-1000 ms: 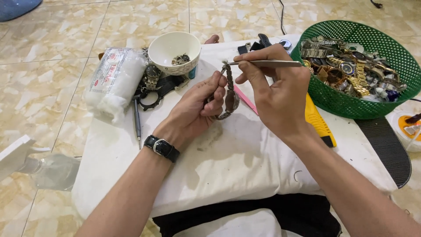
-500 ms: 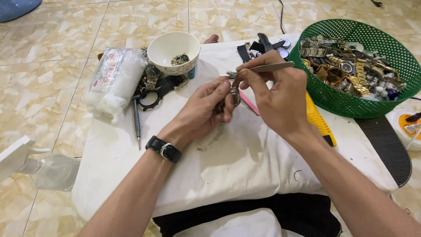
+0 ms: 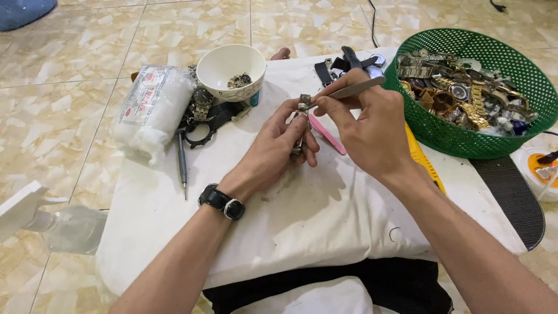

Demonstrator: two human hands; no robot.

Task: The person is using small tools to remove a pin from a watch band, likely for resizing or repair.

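**Watch Band Held Over Counter**

Head view: left hand [image 3: 279,148] grips a metal watch band [image 3: 301,119] above the cloth-covered counter [image 3: 325,215]. Right hand [image 3: 366,131] pinches tweezers [image 3: 354,89], tips at the band's upper end. Green basket [image 3: 442,136] stands right.

Two hands: left hand [image 3: 279,145], right hand [image 3: 363,125]. One watch band [image 3: 301,119], one metal tool [image 3: 354,88]. One white bowl [image 3: 231,71], one green basket [image 3: 465,136], one cotton roll [image 3: 152,110], one screwdriver [image 3: 182,166], one wristwatch [image 3: 222,202].
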